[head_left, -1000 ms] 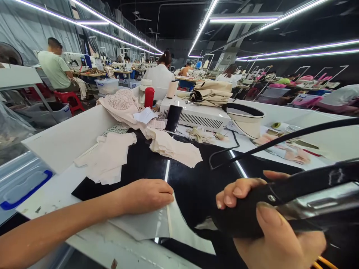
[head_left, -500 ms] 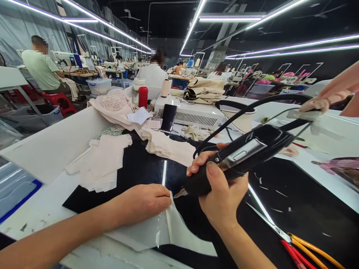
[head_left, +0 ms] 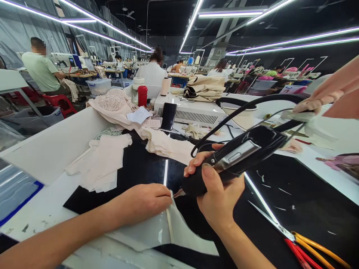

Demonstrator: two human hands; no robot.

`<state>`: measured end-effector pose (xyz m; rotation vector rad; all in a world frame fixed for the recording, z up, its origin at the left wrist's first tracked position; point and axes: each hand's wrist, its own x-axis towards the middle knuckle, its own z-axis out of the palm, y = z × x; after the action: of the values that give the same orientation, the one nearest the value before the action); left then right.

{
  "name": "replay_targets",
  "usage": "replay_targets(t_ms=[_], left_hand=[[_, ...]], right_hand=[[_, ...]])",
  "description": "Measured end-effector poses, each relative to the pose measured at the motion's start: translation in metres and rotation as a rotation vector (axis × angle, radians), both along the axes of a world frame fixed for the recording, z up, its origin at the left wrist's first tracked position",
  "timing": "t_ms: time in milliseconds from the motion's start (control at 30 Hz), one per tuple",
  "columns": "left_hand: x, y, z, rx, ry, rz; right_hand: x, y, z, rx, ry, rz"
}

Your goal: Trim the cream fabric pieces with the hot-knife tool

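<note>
There was the left hand (head_left: 148, 203), fingers drawn in close, thumb and forefinger pinching the top corner of a white fabric panel (head_left: 193, 239)! The panel ran down from those fingertips toward the near side and fanned out to the right, a narrow strip (head_left: 169, 226) lying along it just below the pinch. Over to the right hand (head_left: 217, 188), and what a grip: fingers and thumb wrapped around a black handheld tool (head_left: 232, 160), its silvery plate uppermost, its metal tip just beside the left fingertips. Whether that tip touched the cloth, I could not tell.

A thick black cord (head_left: 238, 105) looped beyond the right hand, and at its far right end a third hand (head_left: 314, 102), blurred, was up against it; its grip I could not make out. Below and right of the right hand lay the scissors (head_left: 277, 226), blades parted, red and orange handles toward the near side, on a black mat (head_left: 303, 220). Beyond the left hand, off to its left, lay pale cloth pieces (head_left: 99, 162); straight beyond it, a pale fabric stack (head_left: 168, 147), and past that a phone (head_left: 168, 116), propped upright.
</note>
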<state>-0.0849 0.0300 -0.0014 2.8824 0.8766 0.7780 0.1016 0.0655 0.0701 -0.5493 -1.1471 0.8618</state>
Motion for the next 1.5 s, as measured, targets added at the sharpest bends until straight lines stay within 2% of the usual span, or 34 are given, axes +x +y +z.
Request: replay_targets(t_ms=[367, 800, 967, 1133, 1300, 1500], left_hand=[[-0.003, 0.000, 0.005, -0.036, 0.013, -0.006], [-0.007, -0.001, 0.008, -0.022, 0.054, -0.002], [-0.009, 0.001, 0.007, 0.038, 0.039, -0.019], [-0.001, -0.002, 0.013, 0.120, -0.006, -0.109], [0.007, -0.010, 0.016, 0.050, 0.034, -0.119], [0.001, -0.017, 0.011, -0.051, 0.055, -0.070]], right_hand=[[0.009, -0.009, 0.004, -0.006, 0.033, -0.006], [0.009, -0.016, -0.002, -0.003, 0.052, 0.031], [0.009, -0.018, 0.001, -0.008, 0.057, 0.041], [0.016, -0.020, 0.008, 0.010, 0.069, 0.002], [0.019, -0.023, 0.006, 0.005, 0.060, 0.008], [0.015, -0.025, 0.004, -0.005, 0.056, 0.029]])
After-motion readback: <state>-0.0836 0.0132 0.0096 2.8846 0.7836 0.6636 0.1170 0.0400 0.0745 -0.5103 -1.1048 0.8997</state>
